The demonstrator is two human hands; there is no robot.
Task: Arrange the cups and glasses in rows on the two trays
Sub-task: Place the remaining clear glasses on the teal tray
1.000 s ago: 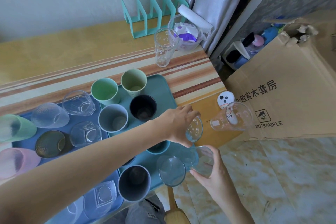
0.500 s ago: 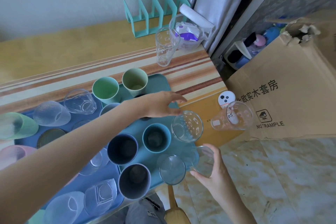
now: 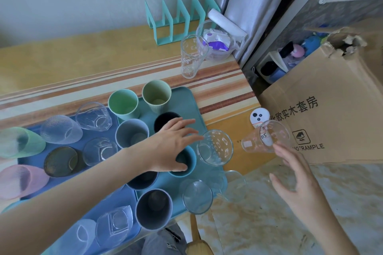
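A teal tray [image 3: 193,99] carries green, grey, black and blue cups and clear glasses. To its left, a blue tray [image 3: 31,160] holds more glasses. My left hand [image 3: 176,143] hovers open over the teal tray, thumb at the rim of a blue cup [image 3: 187,164], fingertips beside a printed clear glass [image 3: 215,148]. My right hand [image 3: 294,180] is open with spread fingers, its fingertips at the rim of a clear beaker [image 3: 267,136] that lies on its side at the table corner. A clear glass [image 3: 235,184] stands free at the tray's right edge.
A tall clear glass [image 3: 192,56] stands on the striped table [image 3: 223,87] behind the trays. At the back are a teal rack [image 3: 178,18] and a clear tub [image 3: 217,43]. A large cardboard box [image 3: 331,109] leans against the table's right side.
My left hand set the printed glass down on the teal tray, let go, and now sits over the blue cup. My right hand released the glass at the tray edge and rose toward the beaker.
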